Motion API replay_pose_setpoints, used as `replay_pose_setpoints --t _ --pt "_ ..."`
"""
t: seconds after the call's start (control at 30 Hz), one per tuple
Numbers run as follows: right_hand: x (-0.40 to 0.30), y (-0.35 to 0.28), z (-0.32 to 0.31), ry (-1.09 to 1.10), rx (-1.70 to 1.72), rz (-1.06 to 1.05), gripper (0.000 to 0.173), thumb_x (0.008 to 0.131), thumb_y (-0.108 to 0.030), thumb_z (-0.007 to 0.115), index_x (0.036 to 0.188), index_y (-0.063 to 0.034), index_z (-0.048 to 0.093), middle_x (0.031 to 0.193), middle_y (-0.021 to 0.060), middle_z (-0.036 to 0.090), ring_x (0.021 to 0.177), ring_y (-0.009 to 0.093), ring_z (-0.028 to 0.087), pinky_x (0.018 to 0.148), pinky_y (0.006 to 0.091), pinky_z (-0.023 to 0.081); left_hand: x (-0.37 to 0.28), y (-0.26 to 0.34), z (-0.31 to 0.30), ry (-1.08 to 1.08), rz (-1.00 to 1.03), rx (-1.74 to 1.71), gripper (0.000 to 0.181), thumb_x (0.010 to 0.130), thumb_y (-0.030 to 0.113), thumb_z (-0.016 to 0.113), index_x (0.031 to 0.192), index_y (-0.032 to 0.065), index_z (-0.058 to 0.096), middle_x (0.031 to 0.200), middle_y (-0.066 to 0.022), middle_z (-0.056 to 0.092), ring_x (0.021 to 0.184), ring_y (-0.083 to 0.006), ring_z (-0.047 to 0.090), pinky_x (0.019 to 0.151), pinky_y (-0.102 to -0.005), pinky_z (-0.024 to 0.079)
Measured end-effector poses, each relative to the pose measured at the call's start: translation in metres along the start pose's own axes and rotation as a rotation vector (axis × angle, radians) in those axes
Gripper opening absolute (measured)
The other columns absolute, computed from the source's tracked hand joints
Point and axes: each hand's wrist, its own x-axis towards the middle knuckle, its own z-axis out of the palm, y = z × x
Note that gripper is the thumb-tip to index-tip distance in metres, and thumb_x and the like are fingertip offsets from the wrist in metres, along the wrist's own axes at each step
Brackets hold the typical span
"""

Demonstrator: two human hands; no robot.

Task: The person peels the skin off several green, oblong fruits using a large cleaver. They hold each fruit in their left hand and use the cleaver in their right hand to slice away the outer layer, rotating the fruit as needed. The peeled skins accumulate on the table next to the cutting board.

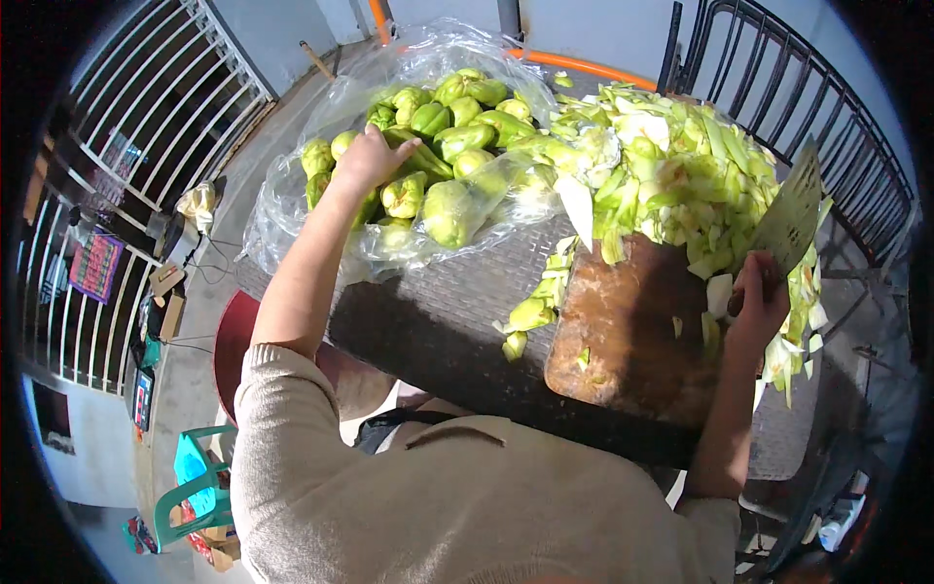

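Observation:
My left hand (376,157) reaches over the chayotes (463,139) in an open clear plastic bag (292,212), fingertips among the fruit; whether it grips one cannot be told. In my right hand (762,299) is the handle of a cleaver (788,215), its broad blade raised and pointing away from me, with bits stuck to it. Below it lies a brown wooden cutting board (620,321) with a few small scraps, partly in shadow. A large heap of sliced chayote (678,168) covers the board's far end and spreads around it.
The bag and board rest on a woven-textured table (452,285). More pieces (529,314) lie along the board's left edge. A black metal railing (795,80) stands behind the heap. To the left are a red round container (233,343) and a green plastic chair (193,489).

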Motion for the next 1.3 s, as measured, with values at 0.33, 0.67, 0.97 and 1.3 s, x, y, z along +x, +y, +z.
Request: replay_pose_setpoints --t 0.33,0.67,0.97,1.3 --pt "-0.006 -0.013 0.006 0.000 -0.019 0.150 0.016 0.084 -0.018 0.064 0.093 -0.0043 0.062 0.067 -0.0053 0.051 0.058 0.004 0.043 0.052 0.0202 0.032 -0.022 0.036 0.013 0.275 0.389 -0.614 0.080 0.063 0.029 0.081 0.125 -0.0001 0.039 0.110 -0.0217 0.058 0.102 -0.0286 0.058 0.084 -0.0363 0.047" --pt "-0.005 -0.022 0.004 -0.202 -0.051 0.013 0.025 0.088 -0.027 0.058 0.092 -0.0025 0.061 0.069 0.0005 0.054 0.062 0.008 0.047 0.057 0.0242 0.038 -0.029 0.064 0.007 0.311 0.449 -0.669 0.082 0.059 0.027 0.081 0.121 0.0012 0.033 0.108 -0.0229 0.056 0.100 -0.0321 0.058 0.086 -0.0374 0.046" --pt "-0.026 -0.036 0.011 -0.371 -0.078 -0.148 0.024 0.080 -0.017 0.067 0.097 -0.0021 0.059 0.072 0.0042 0.055 0.065 0.012 0.051 0.060 0.0258 0.042 -0.136 0.124 -0.023 -0.193 0.318 -2.259 0.051 0.081 0.032 0.062 0.123 0.0086 0.046 0.113 -0.0104 0.055 0.100 -0.0233 0.057 0.087 -0.0381 0.047" --pt "-0.076 -0.067 0.029 -0.737 -0.334 -0.564 0.048 0.066 -0.055 0.070 0.066 -0.0089 0.055 0.065 0.0075 0.058 0.060 0.027 0.059 0.055 0.0386 0.046 -0.192 0.171 0.056 -1.317 0.310 -2.384 0.071 0.087 0.063 0.037 0.131 0.0078 0.040 0.128 -0.0143 0.046 0.114 -0.0277 0.047 0.102 -0.0412 0.035"
